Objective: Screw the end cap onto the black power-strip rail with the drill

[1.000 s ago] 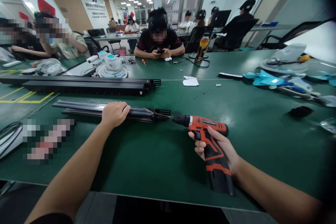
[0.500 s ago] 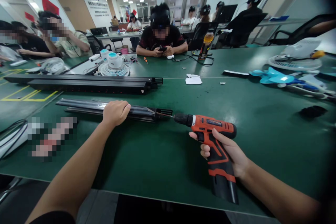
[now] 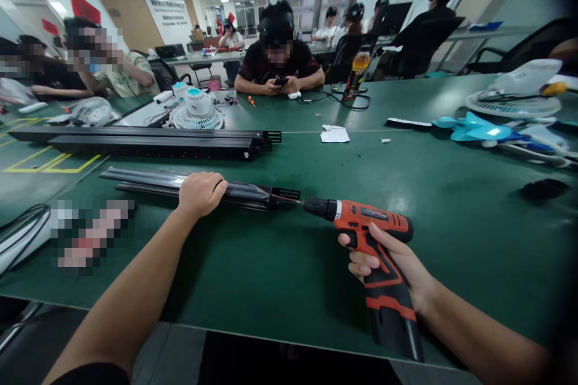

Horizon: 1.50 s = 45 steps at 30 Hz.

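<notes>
Clasping the bars (image 3: 246, 195) on the surface (image 3: 271, 289) with the left hand (image 3: 198, 194), gripping the drill (image 3: 356, 215) in the right hand (image 3: 413, 274), and pointing its bit (image 3: 299, 202) toward their slotted end (image 3: 291, 194). Could skid off if pushed at a slant, or twist the bars if clasped too loosely.

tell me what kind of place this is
Probably a shared workshop or assembly room in an office-like space: a cordless drill in the right hand, a white fan on the long green table, and people in headgear seated at tables behind.
</notes>
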Motion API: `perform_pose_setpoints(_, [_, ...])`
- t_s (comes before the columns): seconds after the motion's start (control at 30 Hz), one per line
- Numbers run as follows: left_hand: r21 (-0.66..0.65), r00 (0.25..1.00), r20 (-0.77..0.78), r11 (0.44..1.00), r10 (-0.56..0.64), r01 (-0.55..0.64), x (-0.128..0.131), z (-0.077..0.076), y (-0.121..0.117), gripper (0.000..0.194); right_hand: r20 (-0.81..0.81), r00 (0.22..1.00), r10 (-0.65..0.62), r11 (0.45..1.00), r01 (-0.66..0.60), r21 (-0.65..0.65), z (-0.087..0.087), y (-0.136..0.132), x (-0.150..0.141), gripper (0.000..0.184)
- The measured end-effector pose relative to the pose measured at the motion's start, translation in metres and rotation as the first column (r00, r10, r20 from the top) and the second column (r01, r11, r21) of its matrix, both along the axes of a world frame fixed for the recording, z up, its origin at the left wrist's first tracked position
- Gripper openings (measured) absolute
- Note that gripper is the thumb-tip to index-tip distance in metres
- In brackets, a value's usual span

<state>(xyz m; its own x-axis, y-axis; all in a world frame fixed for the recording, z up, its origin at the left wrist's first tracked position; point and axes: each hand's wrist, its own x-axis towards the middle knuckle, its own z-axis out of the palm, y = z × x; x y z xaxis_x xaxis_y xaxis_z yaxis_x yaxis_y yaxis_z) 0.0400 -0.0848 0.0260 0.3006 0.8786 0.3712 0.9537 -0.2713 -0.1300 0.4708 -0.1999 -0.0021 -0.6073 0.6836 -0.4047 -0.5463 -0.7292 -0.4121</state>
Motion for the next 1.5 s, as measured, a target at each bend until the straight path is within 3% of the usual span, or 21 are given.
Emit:
perform_pose_setpoints(0.13, [0.007,0.998,0.027,0.999,-0.052,0.051,0.006,0.005,-0.005,0.047,0.008,1.0,0.004,1.0,-0.004,0.017,0.003,-0.001,-0.002,0.043])
perform_pose_setpoints(0.27, [0.075,0.992,0.112,0.996,-0.056,0.048,0.029,0.008,-0.017,0.043,0.012,1.0,0.005,1.0,-0.005,0.021,0.002,0.0,-0.003,0.042])
perform_pose_setpoints(0.5, [0.086,0.983,0.16,0.993,-0.09,0.077,0.059,0.001,-0.023,0.046,0.002,1.0,0.015,1.0,-0.015,0.02,0.002,0.0,-0.001,0.041])
perform_pose_setpoints(0.67, [0.029,0.989,0.137,0.998,-0.063,0.06,0.057,-0.004,-0.018,0.047,-0.02,1.0,0.02,1.0,-0.02,0.012,0.0,0.001,-0.001,0.041])
perform_pose_setpoints(0.9, [0.094,0.99,0.132,0.995,-0.052,0.039,0.054,-0.007,-0.016,0.051,-0.031,0.999,0.019,1.0,-0.018,0.012,0.0,0.001,-0.002,0.041])
perform_pose_setpoints(1.1, [-0.001,0.994,0.104,0.999,-0.037,0.038,0.05,-0.005,-0.011,0.056,-0.025,1.0,0.018,1.0,-0.018,0.019,0.003,0.0,-0.003,0.042])
perform_pose_setpoints(1.5, [0.057,0.994,0.087,0.997,-0.058,0.054,0.047,-0.007,-0.011,0.054,-0.013,0.999,0.05,0.998,-0.049,0.044,0.001,0.0,0.0,0.041])
